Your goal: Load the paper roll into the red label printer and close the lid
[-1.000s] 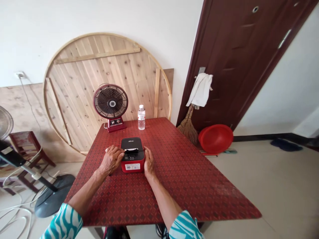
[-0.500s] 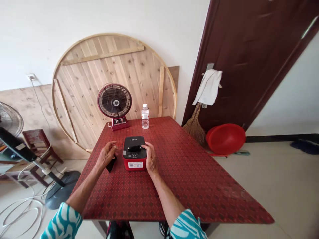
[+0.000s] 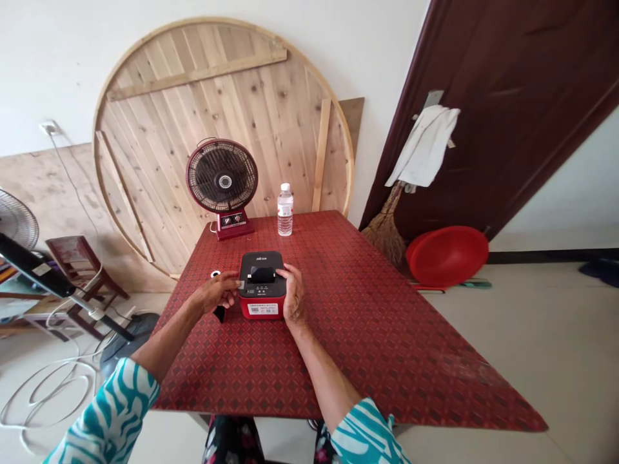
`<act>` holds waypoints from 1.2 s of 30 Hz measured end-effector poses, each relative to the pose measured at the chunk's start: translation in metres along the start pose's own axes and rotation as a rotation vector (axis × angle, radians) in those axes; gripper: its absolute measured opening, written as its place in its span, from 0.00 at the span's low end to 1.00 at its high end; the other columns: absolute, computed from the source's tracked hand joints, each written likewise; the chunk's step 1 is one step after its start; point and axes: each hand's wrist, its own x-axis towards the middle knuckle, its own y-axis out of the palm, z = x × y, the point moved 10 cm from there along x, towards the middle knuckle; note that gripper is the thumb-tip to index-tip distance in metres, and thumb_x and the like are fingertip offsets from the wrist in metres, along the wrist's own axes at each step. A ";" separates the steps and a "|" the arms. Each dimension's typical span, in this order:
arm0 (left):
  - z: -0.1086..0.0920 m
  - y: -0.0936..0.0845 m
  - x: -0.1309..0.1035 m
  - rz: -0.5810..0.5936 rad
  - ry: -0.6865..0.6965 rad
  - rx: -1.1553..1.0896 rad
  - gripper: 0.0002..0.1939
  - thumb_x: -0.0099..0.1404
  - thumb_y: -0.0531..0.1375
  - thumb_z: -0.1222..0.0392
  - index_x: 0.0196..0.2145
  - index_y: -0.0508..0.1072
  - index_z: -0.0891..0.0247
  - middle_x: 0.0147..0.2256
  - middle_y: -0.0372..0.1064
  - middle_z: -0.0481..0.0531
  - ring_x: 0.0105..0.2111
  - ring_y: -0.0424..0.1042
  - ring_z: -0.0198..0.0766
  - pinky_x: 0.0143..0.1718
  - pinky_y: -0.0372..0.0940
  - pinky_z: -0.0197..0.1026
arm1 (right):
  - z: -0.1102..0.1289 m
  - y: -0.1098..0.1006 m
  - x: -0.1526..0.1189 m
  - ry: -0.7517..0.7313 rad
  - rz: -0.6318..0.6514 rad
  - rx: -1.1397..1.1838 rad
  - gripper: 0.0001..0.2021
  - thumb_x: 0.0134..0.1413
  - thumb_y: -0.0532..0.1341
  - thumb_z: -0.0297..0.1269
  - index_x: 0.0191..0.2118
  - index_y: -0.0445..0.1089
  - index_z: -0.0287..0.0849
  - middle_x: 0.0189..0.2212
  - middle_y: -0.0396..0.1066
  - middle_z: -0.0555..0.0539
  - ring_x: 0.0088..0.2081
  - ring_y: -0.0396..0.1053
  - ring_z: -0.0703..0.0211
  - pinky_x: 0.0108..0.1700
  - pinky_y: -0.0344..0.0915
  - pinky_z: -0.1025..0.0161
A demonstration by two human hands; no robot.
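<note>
A red box-shaped device with a black top (image 3: pixel 264 309) stands on the table in front of me, a white printed label on its front. On its top lies a black flap or strip (image 3: pixel 262 275). My right hand (image 3: pixel 293 296) clasps the device's right side, thumb and fingers along the edge. My left hand (image 3: pixel 217 293) is at its left side, index finger stretched to the top left corner and the other fingers loosely bent. Under the left hand a black piece (image 3: pixel 219 314) shows partly. Just behind that hand is a small white ring (image 3: pixel 215 274) with a dark centre.
A red table fan (image 3: pixel 223 187) and a water bottle (image 3: pixel 285 209) stand at the back of the patterned table (image 3: pixel 367 348). A round wooden tabletop (image 3: pixel 159 129) leans against the wall. Right of the table are a broom (image 3: pixel 387 232) and a red basin (image 3: pixel 447 256).
My left hand has moved right from above the black piece to the device's left corner. The white ring has come into sight. My right hand stays on the device; the view has shifted slightly.
</note>
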 end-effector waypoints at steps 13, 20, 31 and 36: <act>0.008 0.007 0.004 0.089 -0.079 -0.132 0.24 0.58 0.68 0.60 0.50 0.66 0.65 0.19 0.65 0.41 0.13 0.68 0.29 0.13 0.61 0.27 | -0.004 -0.004 -0.001 -0.016 -0.034 -0.009 0.23 0.67 0.42 0.47 0.48 0.71 0.46 0.52 0.68 0.43 0.57 0.64 0.55 0.62 0.58 0.49; 0.010 0.004 0.004 0.009 -0.078 -0.129 0.23 0.59 0.67 0.63 0.50 0.64 0.66 0.18 0.65 0.40 0.13 0.69 0.31 0.14 0.63 0.29 | -0.015 -0.005 -0.004 0.056 -0.102 0.061 0.23 0.65 0.46 0.51 0.56 0.65 0.45 0.55 0.68 0.41 0.58 0.64 0.53 0.63 0.58 0.47; 0.004 0.000 0.000 -0.049 -0.033 -0.033 0.27 0.57 0.68 0.61 0.51 0.65 0.67 0.17 0.63 0.40 0.12 0.65 0.30 0.13 0.59 0.29 | -0.025 -0.002 -0.005 0.134 -0.120 0.154 0.25 0.63 0.48 0.54 0.55 0.66 0.43 0.55 0.68 0.40 0.58 0.64 0.51 0.63 0.57 0.46; -0.038 -0.008 0.004 -0.081 0.280 0.300 0.18 0.61 0.62 0.56 0.47 0.71 0.67 0.19 0.65 0.42 0.14 0.63 0.29 0.16 0.56 0.31 | -0.032 0.000 -0.006 0.170 -0.121 0.166 0.27 0.62 0.48 0.56 0.56 0.66 0.43 0.55 0.68 0.39 0.58 0.64 0.50 0.62 0.57 0.45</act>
